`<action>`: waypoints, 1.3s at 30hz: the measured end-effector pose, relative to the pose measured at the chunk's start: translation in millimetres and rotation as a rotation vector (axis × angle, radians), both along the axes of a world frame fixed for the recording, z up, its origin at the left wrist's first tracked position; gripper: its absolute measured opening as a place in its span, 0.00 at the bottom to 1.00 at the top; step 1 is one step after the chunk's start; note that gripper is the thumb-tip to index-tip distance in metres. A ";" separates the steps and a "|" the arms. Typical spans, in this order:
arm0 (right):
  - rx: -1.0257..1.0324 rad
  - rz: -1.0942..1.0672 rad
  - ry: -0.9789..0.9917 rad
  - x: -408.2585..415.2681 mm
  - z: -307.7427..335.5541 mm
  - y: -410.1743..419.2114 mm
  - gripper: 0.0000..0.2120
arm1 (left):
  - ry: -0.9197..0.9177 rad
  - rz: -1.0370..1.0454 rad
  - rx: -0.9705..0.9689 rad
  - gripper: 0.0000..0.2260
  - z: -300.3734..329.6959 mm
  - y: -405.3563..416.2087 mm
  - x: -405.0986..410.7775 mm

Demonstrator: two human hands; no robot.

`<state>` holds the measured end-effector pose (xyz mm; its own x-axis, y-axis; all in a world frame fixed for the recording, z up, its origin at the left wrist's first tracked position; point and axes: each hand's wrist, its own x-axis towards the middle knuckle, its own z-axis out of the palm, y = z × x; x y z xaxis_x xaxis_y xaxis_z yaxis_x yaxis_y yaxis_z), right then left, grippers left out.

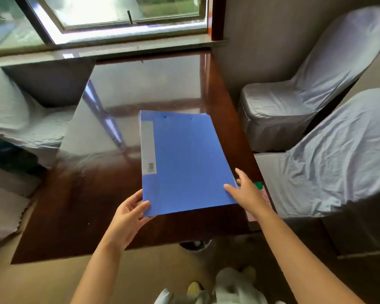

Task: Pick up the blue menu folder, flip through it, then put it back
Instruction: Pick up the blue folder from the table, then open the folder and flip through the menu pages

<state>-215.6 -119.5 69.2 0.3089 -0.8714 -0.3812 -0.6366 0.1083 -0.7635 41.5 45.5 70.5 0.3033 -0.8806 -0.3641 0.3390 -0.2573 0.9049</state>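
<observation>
The blue menu folder (184, 163) is closed, with a pale label strip along its left spine side, and is held just over the glossy dark wooden table (79, 205). My left hand (127, 216) grips its near left corner, thumb on top and fingers underneath. My right hand (248, 191) is at the near right edge, thumb resting on the cover, the other fingers spread apart past the edge. Whether the folder's far end touches the table cannot be told.
Chairs in pale fabric covers stand to the right (316, 88) (329, 163) and to the left (13, 119). A pink and green card (263, 194) lies on the table under my right wrist. A window sill (119, 47) runs behind the table.
</observation>
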 end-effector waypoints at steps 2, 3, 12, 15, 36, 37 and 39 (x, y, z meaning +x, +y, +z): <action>0.137 -0.016 -0.257 -9.4 21.6 -10.2 0.18 | -0.033 -0.019 -0.065 0.19 17.5 -4.6 5.5; 0.145 -0.020 -0.355 -12.9 30.3 -12.0 0.16 | -0.052 -0.023 -0.092 0.20 25.8 -7.2 7.6; -0.082 0.075 -0.630 -25.6 71.3 -8.2 0.13 | -0.488 -0.044 -0.276 0.35 72.7 -25.5 -7.9; -0.101 0.064 -0.637 -25.9 75.3 -7.7 0.13 | -0.931 -0.150 -0.267 0.53 77.0 -30.8 -18.6; -0.138 0.039 -0.792 -30.7 109.4 -0.2 0.20 | 0.098 0.210 -0.466 0.14 80.4 -42.8 -16.6; -0.156 0.038 -0.793 -33.1 107.8 -0.2 0.20 | 0.114 0.181 -0.433 0.14 83.8 -42.9 -13.0; -0.203 0.020 -0.769 -37.3 108.6 -1.2 0.19 | -0.046 0.070 -0.321 0.13 87.8 -42.8 -4.0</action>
